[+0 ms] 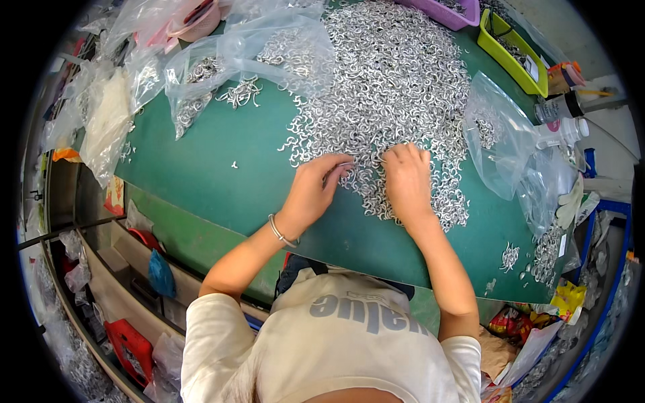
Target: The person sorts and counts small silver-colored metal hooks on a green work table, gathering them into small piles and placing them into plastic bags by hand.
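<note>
Silver hooks (396, 74) lie heaped on the green table (201, 171), both hands at the near part. Left hand (309, 186): thumb and forefinger curve toward each other (whether clamped on one, cannot tell). Right hand (408, 181): fingers bunch downward; grip hidden.

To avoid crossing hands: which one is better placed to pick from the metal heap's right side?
Right, probably. The right hand is fingers-down among the curved metal pieces, nearer that side; the left hand is at the heap's near-left edge and would likely have to cross past it.
</note>
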{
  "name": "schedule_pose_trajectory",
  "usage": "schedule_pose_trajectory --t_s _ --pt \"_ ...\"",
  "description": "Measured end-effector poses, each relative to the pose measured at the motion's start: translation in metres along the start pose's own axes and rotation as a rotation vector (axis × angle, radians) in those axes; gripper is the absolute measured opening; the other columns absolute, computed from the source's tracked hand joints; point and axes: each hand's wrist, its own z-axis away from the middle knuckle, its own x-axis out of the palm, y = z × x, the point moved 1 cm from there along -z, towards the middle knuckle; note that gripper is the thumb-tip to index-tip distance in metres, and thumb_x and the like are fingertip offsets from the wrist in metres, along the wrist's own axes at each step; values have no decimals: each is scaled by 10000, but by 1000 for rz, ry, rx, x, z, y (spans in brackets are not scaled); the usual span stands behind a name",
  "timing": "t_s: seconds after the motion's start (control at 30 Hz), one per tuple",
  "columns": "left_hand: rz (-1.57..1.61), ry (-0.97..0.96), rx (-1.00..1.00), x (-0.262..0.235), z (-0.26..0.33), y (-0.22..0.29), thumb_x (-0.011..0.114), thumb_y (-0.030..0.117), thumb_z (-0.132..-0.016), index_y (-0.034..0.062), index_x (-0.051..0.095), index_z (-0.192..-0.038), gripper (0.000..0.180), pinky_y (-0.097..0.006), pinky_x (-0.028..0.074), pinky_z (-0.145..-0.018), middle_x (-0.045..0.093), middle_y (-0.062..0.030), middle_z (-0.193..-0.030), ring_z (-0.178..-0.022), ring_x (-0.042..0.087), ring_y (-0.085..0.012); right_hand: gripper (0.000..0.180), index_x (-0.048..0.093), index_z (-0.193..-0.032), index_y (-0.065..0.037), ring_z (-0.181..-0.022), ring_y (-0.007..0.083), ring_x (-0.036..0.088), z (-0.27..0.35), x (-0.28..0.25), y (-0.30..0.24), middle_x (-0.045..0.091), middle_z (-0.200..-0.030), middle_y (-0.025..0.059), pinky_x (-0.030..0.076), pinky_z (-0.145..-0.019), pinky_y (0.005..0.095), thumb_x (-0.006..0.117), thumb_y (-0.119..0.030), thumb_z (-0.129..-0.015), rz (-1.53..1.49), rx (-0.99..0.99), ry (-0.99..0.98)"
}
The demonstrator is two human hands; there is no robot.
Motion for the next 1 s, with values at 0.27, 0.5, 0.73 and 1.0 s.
schedule_pose_trajectory --t_s 0.27,0.5,0.73,1.0 --pt "-167 48 138 -4 -15 -6 556 -61 -852 -16 635 -1008 181 -297 503 -672 662 -130 -874 -741 643 -226 116 570 -1005 8 -742 133 591 21 -26 27 645 -834 70 454 -645 240 533 -70 -927 -1651 816 -37" --pt "-340 67 217 -3 -15 -4 613 -37 -807 3 620 -1007 204 -352 483 -682 592 -124 -969 -790 591 -294 67 609 -929 -24 -717 183 595 7 -19 25 601 -890 79 459 -601 300 583 -69 -886 -1118 707 -276" --pt "-424 57 317 -1 -19 0 649 -19 -774 16 619 -1012 243 -373 464 -772 570 -112 -981 -911 559 -293 129 622 -885 -21 -731 352 599 -1 2 8 568 -811 139 474 -660 443 667 -32 -764 -355 201 -106" --pt "-198 56 235 6 -10 18 628 -35 -804 18 614 -1068 269 -312 480 -798 595 -110 -1026 -943 581 -243 97 607 -955 -18 -566 152 452 6 -10 17 533 -712 32 397 -540 290 613 -58 -866 -1084 679 -93"
